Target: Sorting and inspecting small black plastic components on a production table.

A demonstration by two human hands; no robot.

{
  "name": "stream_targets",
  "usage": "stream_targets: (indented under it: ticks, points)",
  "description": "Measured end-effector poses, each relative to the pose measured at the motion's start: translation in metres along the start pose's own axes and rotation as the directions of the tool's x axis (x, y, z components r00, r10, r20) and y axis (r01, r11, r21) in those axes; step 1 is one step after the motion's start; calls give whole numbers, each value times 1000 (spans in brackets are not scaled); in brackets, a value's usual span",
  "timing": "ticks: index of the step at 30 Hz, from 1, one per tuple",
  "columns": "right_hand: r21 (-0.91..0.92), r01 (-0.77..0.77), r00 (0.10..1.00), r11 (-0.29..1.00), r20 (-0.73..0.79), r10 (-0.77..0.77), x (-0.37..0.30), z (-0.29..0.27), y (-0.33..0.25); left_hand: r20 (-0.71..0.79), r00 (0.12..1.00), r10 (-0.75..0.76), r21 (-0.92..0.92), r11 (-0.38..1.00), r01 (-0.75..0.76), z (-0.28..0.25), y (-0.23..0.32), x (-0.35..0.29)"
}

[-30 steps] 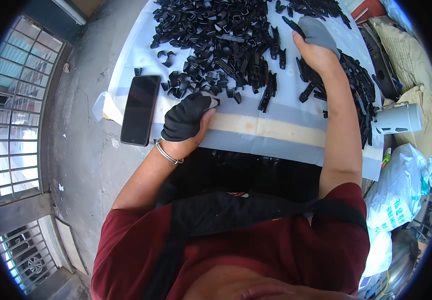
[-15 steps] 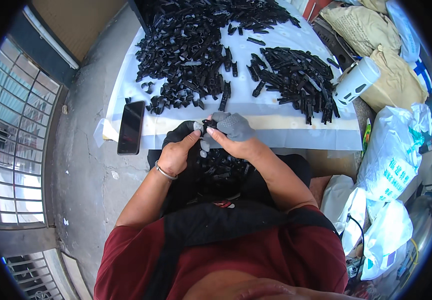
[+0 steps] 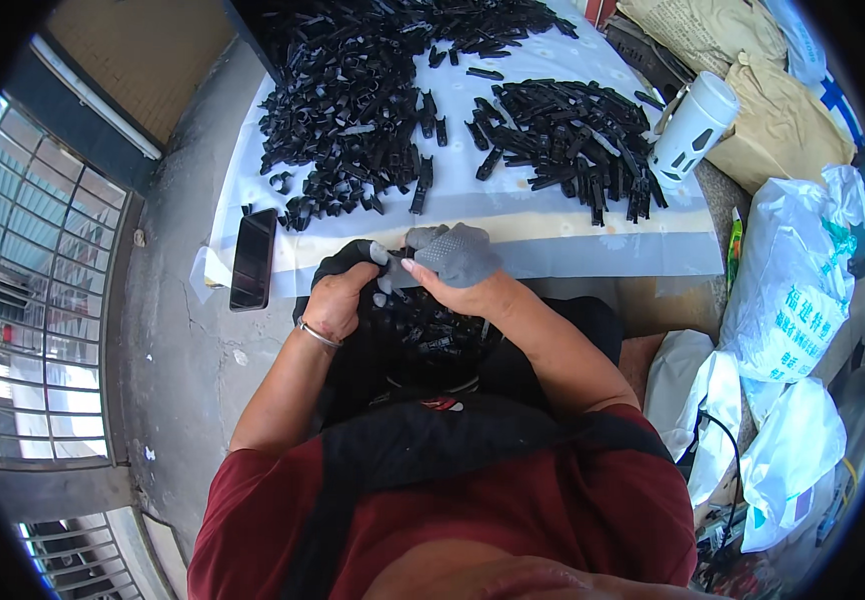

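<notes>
Centrally, left hand (image 3: pixel 338 295) and right hand (image 3: pixel 453 262) (both partly gloved) jointly pinch a small black part (image 3: pixel 393 272) over the lap pile (image 3: pixel 423 325)

A pale sheet (image 3: pixel 553 215) covers the concrete floor (image 3: pixel 168 330). On it lie two heaps of small black plastic parts (image 3: pixel 353 90) (image 3: pixel 573 130), a dark phone (image 3: pixel 253 258) at its left edge, and a white cup (image 3: pixel 691 128).

Both hands (image 3: pixel 403 275) pinch black part (image 3: pixel 390 272) over lap.
</notes>
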State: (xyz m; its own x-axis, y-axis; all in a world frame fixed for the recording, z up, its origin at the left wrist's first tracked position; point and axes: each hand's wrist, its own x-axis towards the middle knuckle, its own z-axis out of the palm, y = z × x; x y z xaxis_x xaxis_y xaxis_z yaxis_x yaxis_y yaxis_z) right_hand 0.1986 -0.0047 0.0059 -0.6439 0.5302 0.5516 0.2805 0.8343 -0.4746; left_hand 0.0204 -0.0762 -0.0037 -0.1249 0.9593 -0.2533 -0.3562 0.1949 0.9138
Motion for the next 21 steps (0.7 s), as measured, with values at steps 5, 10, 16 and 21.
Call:
stream_targets:
  ticks: [5, 10, 16, 21]
  points:
    - [225, 11, 995, 974, 96, -33, -8, 3, 1, 263, 939, 223, 777, 528, -343, 6, 23, -4]
    - [341, 35, 961, 939, 246, -125, -8, 2, -9, 451, 892, -6, 787, 474, -394, 16, 49, -15]
    - [409, -18, 902, 913, 400, -161, -8, -3, -10, 423, 886, -190, 703, 686, -189, 12, 46, -15]
    - [141, -53, 999, 989, 8, 52, -6, 4, -12, 174, 981, 81, 691, 700, -180, 11, 21, -26]
